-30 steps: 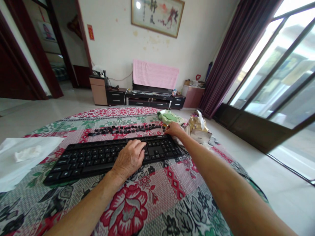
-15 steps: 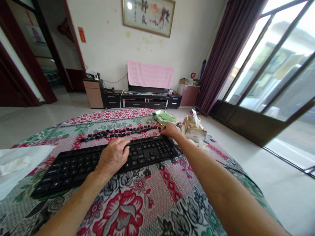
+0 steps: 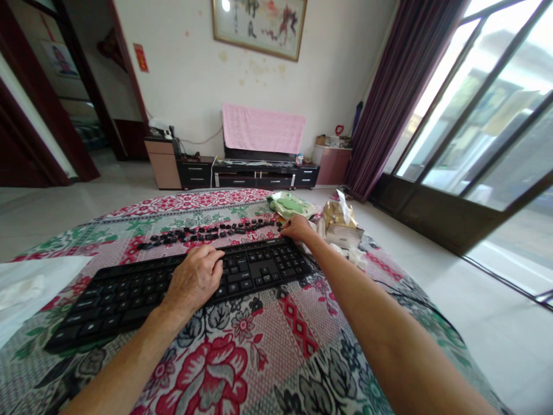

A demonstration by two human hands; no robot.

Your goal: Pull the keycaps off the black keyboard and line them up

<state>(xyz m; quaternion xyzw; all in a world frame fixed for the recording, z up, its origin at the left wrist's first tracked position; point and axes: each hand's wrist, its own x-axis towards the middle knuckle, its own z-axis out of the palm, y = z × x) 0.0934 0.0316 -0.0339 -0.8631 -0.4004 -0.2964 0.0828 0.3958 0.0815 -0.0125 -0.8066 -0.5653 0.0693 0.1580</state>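
Note:
A black keyboard (image 3: 263, 268) lies at a slant across the flowered tablecloth. My left hand (image 3: 197, 275) rests over its middle with curled fingers, gripping it; the fingertips are partly hidden behind the hand. At the keyboard's far right corner, my right hand (image 3: 298, 228) has thumb and fingers pinched together, close to the end of a row of loose black keycaps (image 3: 207, 233). Whatever sits in that pinch is too small or hidden to make out. The keycaps are strewn along the keyboard's far side.
Beyond my right hand lies a green wipes packet (image 3: 291, 204). A gold tissue box (image 3: 341, 227) stands to its right, beside crumpled white tissue (image 3: 355, 256). A white sheet (image 3: 38, 288) lies at the left. A black cable (image 3: 425, 302) runs along the table's right side.
Both hands stay almost where they were. My left hand and the keyboard's left end appear slightly further left, while the whole view has shifted a little.

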